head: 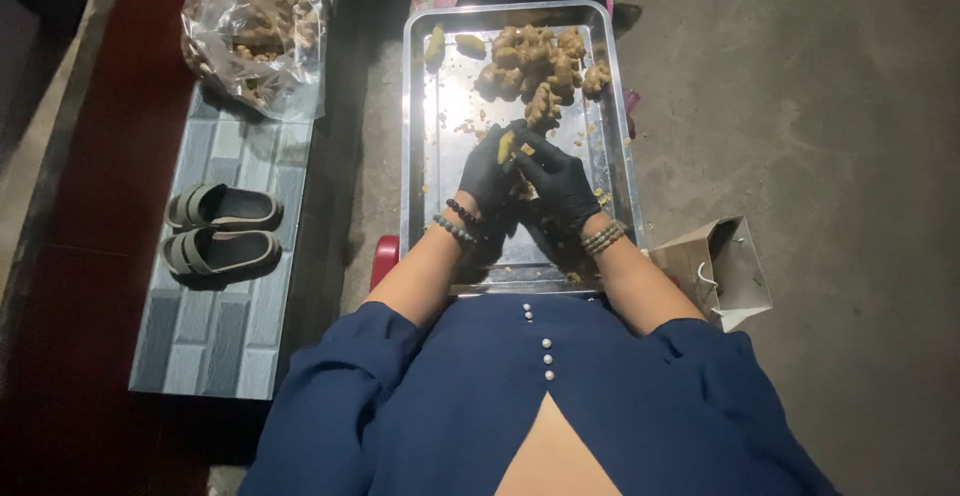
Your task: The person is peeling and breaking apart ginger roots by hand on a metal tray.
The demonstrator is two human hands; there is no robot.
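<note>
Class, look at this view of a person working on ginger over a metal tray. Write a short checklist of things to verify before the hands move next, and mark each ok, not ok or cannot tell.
1. Both hands gloved: left hand and right hand wear black gloves. Ok.
2. Piece held over the tray: the ginger piece sits between both hands, above the tray. Ok.
3. Supply within the tray: ginger pile lies at the far end. Ok.
4. Tool in the right hand: cannot tell.
5. Scraps contained: most lie on the tray, a few outside its right rim. Not ok.
6. Paper bag open beside the tray. Ok.
</note>
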